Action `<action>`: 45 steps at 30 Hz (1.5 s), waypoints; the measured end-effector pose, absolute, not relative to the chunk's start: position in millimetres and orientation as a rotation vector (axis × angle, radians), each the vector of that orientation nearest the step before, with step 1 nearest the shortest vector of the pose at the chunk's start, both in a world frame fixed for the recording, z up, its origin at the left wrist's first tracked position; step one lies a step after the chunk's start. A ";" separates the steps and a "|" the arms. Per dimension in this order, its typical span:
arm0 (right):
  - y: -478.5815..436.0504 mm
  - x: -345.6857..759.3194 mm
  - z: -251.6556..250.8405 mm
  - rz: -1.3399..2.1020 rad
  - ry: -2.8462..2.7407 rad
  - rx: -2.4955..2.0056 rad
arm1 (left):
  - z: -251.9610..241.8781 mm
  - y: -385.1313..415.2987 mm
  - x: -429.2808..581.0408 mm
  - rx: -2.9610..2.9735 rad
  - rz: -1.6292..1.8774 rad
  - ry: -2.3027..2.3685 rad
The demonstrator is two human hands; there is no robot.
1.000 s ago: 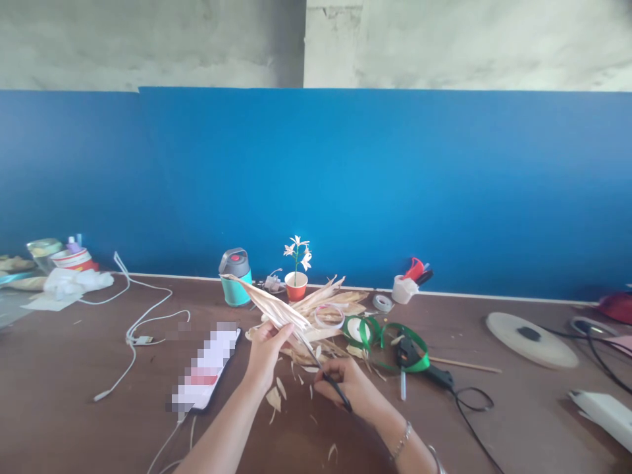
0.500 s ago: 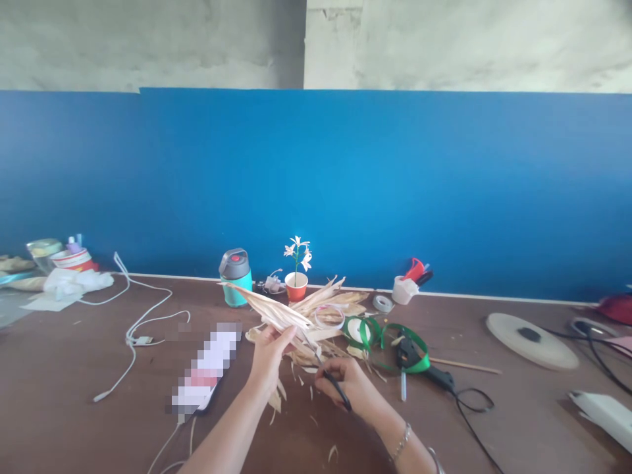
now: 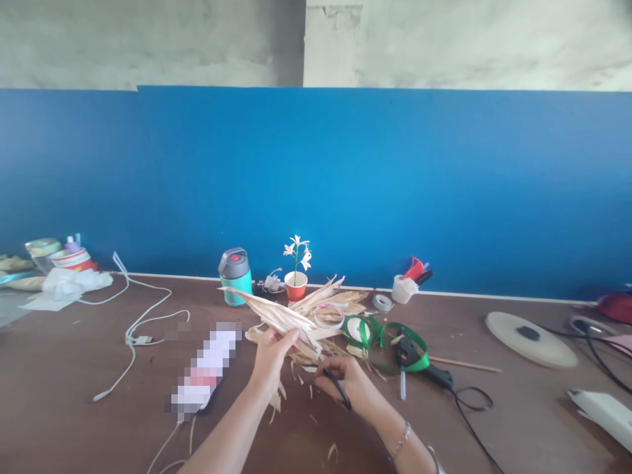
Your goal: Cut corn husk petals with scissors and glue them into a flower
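A long pale dried corn husk [image 3: 269, 311] is pinched between the thumb and fingers of my left hand [image 3: 272, 350], its pointed tip toward the upper left. My right hand [image 3: 343, 380] grips black-handled scissors [image 3: 337, 387], whose blades reach up to the husk's lower right end. Whether the blades are parted there is hard to make out. Behind and below the hands lies a pile of dried husks [image 3: 320, 296], with small trimmed scraps [image 3: 332, 451] scattered on the brown table [image 3: 296, 434].
Behind the pile stand a teal jar [image 3: 237, 286] and a red cup [image 3: 296, 288] holding white flowers. To the right lie green ribbon [image 3: 365, 334], a black glue gun [image 3: 409, 355] with its cord, and a thin stick [image 3: 467, 364]. A phone [image 3: 207, 368] and white cables [image 3: 132, 329] lie left.
The husk in my left hand has dipped slightly, its tip a little lower. My right hand with the scissors has hardly moved.
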State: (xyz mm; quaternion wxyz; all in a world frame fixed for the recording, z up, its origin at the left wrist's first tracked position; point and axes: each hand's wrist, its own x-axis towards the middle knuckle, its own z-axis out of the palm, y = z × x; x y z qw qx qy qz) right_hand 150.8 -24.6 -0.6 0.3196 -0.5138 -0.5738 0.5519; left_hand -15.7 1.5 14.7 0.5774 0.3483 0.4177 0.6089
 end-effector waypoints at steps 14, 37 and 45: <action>-22.6 149.5 -1.7 1.444 -1.509 -1.355 | 17.7 -1.0 -13.1 0.826 1.427 1.000; -23.0 147.0 -3.7 1.435 -1.444 -1.252 | 15.0 -3.7 -8.2 0.818 1.350 0.885; -21.3 147.7 -11.5 1.406 -1.451 -1.180 | 15.5 -4.8 -5.6 0.822 1.311 0.863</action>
